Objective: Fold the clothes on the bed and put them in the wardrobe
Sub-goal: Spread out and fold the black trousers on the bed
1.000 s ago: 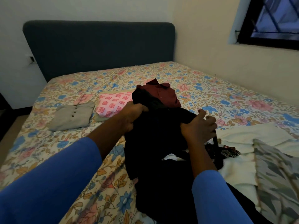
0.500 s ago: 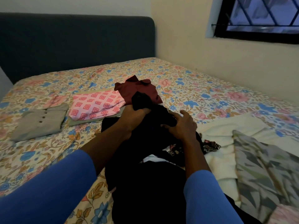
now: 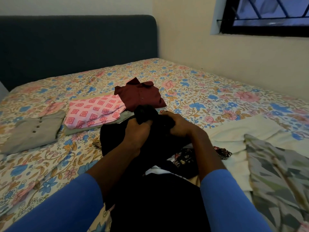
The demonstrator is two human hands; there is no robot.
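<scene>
Floral bed sheets carry a grey top, then a pink cloth, left of the maroon shirt. Just nearer than that shirt, the left hand and right hand each hold a closed grip on the black garment, whose length runs back toward the person.

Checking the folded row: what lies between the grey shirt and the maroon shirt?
The folded pink patterned cloth lies between the grey shirt and the maroon shirt, in the head view.
</scene>
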